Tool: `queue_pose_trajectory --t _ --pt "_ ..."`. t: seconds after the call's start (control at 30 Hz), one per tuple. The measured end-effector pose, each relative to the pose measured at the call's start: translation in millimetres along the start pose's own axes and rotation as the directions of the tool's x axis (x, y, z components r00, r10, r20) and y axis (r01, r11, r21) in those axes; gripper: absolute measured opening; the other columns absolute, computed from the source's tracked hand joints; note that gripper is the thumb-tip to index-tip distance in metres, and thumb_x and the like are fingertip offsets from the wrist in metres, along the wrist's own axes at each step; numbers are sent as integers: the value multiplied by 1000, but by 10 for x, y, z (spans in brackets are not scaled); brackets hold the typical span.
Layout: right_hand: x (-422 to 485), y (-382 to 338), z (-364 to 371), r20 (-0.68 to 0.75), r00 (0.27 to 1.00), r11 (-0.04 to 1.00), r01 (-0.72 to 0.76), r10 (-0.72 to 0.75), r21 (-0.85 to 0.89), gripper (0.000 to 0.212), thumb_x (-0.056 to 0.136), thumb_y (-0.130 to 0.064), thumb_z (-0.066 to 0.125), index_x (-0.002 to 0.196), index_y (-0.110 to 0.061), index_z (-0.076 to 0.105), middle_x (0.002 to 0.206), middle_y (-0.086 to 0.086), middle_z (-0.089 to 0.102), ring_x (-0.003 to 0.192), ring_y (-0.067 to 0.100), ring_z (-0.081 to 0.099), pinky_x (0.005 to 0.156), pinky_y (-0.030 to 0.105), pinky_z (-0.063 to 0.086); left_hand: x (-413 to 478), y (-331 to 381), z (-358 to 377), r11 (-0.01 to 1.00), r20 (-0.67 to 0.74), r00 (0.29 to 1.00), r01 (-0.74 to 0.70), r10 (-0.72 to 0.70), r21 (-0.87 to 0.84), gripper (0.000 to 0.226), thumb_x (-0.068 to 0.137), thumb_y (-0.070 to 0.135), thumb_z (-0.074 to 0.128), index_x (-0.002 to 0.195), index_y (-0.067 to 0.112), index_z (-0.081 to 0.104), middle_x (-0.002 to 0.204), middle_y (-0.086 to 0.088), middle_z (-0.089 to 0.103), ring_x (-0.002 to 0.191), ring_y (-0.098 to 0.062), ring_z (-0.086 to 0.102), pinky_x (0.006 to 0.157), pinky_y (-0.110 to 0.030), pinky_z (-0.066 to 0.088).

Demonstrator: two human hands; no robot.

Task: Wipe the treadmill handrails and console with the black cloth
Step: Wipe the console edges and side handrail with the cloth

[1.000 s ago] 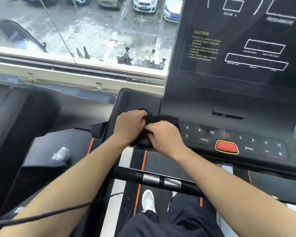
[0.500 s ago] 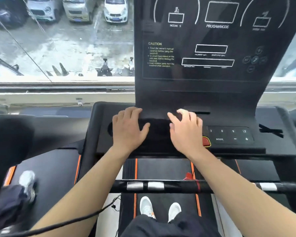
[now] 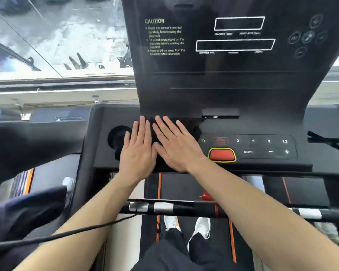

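The black cloth (image 3: pixel 191 126) lies spread on the left part of the treadmill console's button panel (image 3: pixel 262 146), just below the tall upright display (image 3: pixel 233 55). My left hand (image 3: pixel 138 151) and my right hand (image 3: pixel 176 147) rest flat on the cloth side by side, fingers straight and pointing away from me, thumbs touching. Neither hand grips it; the palms hide most of it. The front handrail bar (image 3: pixel 184 208) with silver sensor pads crosses below my forearms.
A red stop button (image 3: pixel 222 155) sits just right of my right hand. A round cup holder (image 3: pixel 116 137) is left of my left hand. A black cable (image 3: pixel 67 234) runs across my left forearm. Another treadmill (image 3: pixel 27 145) stands to the left, with a window beyond.
The hands went from bunching the cloth to lying flat on it. Since half a second ago they have drawn together until they touch, and the red button is now uncovered.
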State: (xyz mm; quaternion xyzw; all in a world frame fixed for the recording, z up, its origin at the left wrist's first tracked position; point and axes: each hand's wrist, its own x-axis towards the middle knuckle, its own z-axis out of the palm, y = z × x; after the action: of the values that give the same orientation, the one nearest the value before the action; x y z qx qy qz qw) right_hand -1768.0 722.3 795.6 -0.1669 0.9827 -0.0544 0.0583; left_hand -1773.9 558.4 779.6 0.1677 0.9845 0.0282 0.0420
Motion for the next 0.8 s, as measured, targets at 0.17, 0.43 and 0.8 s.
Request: queue_pose_trajectory --t 0.17,0.43,0.8 --pt "-431 457 -23 6 988 988 -152 152 -5 65 104 -49 14 160 -16 10 168 3 1 154 19 1 125 43 8 192 567 -20 991 -7 991 -137 137 2 66 101 40 19 157 6 9 166 -13 2 153 -29 2 122 -48 9" --pt "-577 464 -81 21 977 977 -211 211 -15 69 104 -51 13 158 -9 6 167 8 -3 154 24 -3 125 42 6 269 574 -106 953 55 951 -304 303 6 66 102 45 19 158 13 4 167 -4 -4 154 -20 -2 124 -45 10" --pt "-221 -155 20 23 1000 1000 -12 12 4 66 104 -47 15 158 -9 14 167 8 7 154 23 4 125 43 7 -110 -82 -87 990 32 991 -130 128 54 67 101 43 8 157 6 2 166 -12 -4 153 -26 -2 124 -47 12"
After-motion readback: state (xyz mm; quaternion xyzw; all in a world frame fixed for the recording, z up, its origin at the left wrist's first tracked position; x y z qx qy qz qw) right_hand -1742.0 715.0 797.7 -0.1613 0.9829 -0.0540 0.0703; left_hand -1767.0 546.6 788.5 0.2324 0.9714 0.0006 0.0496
